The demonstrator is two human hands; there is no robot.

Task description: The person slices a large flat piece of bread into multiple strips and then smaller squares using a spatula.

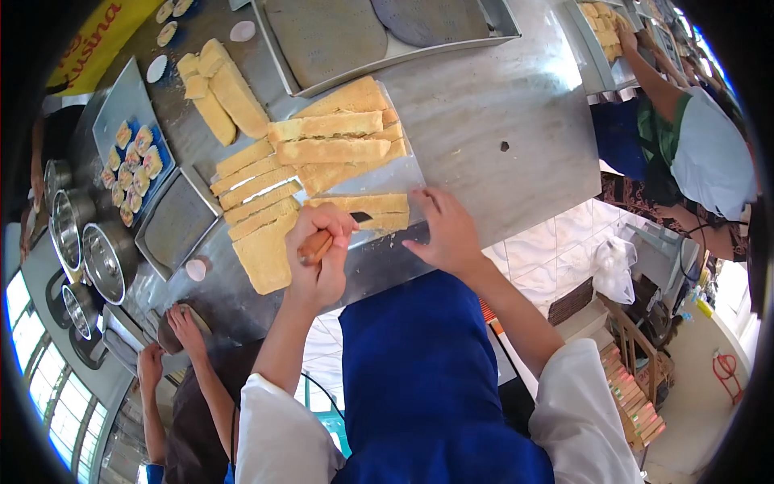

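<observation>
My left hand [320, 254] is closed around the wooden handle of a knife [361, 216], whose dark blade tip shows at a strip of yellow sponge cake [363, 202]. The fingers of my right hand [444, 233] are spread at the right end of that strip, with nothing held. Beyond my hands, long cake slices [332, 151] lie stacked on a pale board [406, 172]. More strips [260, 181] and a wider cake piece [263, 251] are to the left. Two thick cake logs [233, 91] lie farther back on the metal table.
A large metal pan [393, 57] stands at the back. At left are a tray of decorated cupcakes [136, 163], a smaller pan [181, 224] and steel bowls [109, 260]. A co-worker's hands [181, 333] work at lower left; another person [695, 133] stands at right.
</observation>
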